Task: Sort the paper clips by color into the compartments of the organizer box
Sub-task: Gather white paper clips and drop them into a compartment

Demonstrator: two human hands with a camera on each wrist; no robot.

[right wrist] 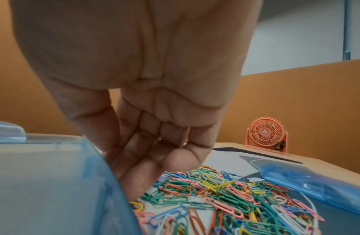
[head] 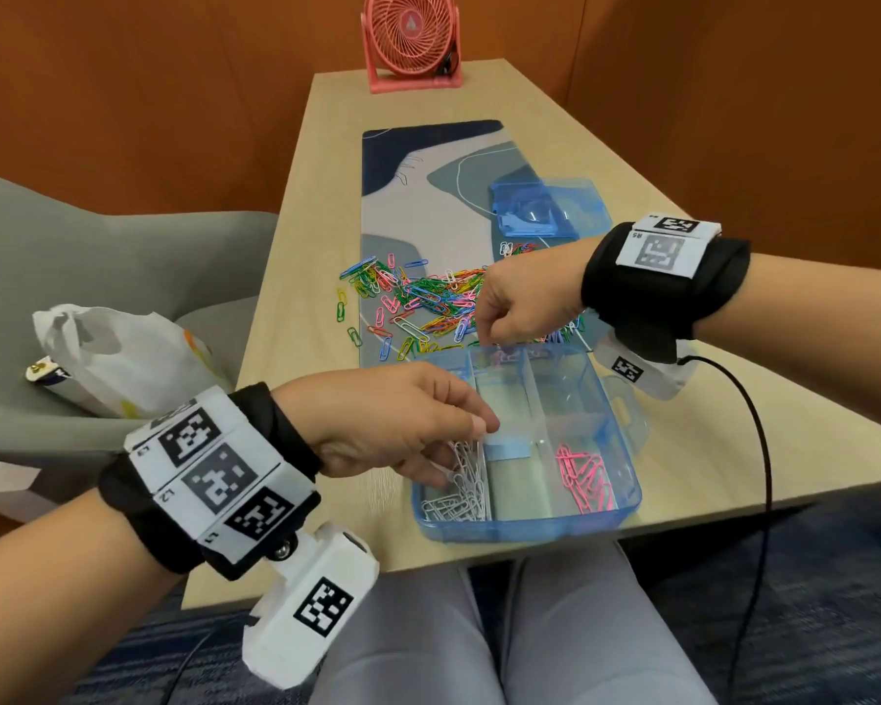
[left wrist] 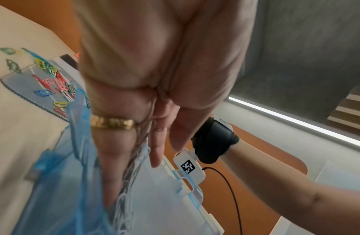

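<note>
black wristbands (head: 665,292) with white coded tags, gold ring (left wrist: 111,124)

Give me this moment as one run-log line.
left hand: holds white clips over organizer box near-left compartment | right hand: fingertips at mixed pile, grasp unclear | pink clips: near-right compartment

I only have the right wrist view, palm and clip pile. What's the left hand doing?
Observer: The left hand holds a bunch of white clips over the near-left compartment of the organizer box.
Operator: Other colors sorted yet?
Observer: Pink clips lie in the near-right compartment.
Operator: Where's my right hand from above?
Observer: The right hand points its fingertips down at the box's far edge; any clip there is hidden.
</note>
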